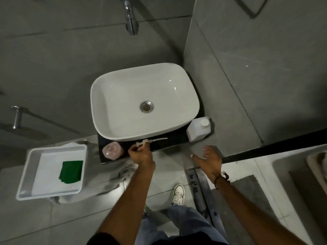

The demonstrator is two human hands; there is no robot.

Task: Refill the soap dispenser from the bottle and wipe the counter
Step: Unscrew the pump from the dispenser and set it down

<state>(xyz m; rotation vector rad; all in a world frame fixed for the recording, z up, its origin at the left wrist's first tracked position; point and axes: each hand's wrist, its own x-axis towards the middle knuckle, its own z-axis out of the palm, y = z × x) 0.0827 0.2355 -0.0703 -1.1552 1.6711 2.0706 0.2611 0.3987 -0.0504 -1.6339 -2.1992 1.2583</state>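
Hands at work over a dark counter (169,145) mark an early stage of the refill. Nearest the camera, the left hand (141,154) pinches the pump head (150,141), lifted out of the soap dispenser (113,150) and lying with its dip tube along the counter's front edge; the right hand (207,159) hangs spread and empty just short of the counter, apparently bound for the refill bottle (199,129). The pink dispenser stands at the counter's left end, its mouth seemingly open, though the low light makes that hard to confirm. The white bottle sits at the right end beside the basin (99,103), cap on, so no pouring looks to have begun. Wiping also remains: a green cloth (71,171) lies folded in a white tray (23,174) to the left, untouched. Farther back, the tap (130,16) is cut off by the frame's top edge. Soap level in either container cannot be judged.
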